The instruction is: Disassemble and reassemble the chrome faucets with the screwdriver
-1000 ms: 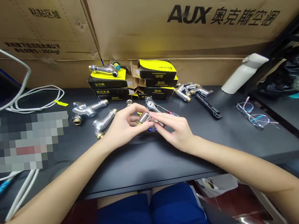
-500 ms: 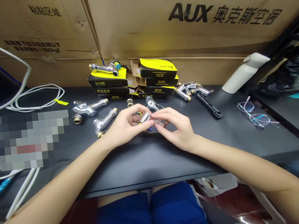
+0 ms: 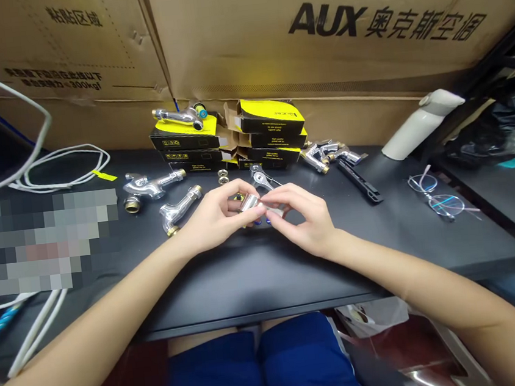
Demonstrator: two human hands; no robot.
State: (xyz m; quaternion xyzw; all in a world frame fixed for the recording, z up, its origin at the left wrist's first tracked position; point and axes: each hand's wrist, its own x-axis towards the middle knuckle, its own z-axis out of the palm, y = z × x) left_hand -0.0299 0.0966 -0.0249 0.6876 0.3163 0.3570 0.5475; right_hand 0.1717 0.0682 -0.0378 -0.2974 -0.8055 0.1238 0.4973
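Note:
My left hand [image 3: 216, 219] is closed on a short, shiny metal cylinder [image 3: 249, 202], pinched between thumb and fingers above the table. From the right, my right hand [image 3: 307, 220] meets it, its fingertips pinching a small silvery piece [image 3: 275, 211] against the cylinder's end. Fingers cover much of both parts, so I cannot tell whether they are joined. Just behind the hands lies a chrome faucet handle [image 3: 260, 178]. Small blue and yellow bits show under the fingers. Left of my left hand lie a chrome faucet body [image 3: 180, 208] and another faucet body [image 3: 153, 185].
Black-and-yellow boxes [image 3: 272, 118] are stacked at the back, with a faucet [image 3: 180, 116] on the left stack. Brass rings [image 3: 223, 176] lie before them. Rightward are more faucet parts [image 3: 320, 155], a black tool [image 3: 361, 182], a white bottle [image 3: 419, 127] and glasses [image 3: 445, 205]. Cables [image 3: 45, 326] run along the left.
Both hands stay together in nearly the same place. The metal cylinder and the small piece have turned slightly in my fingers.

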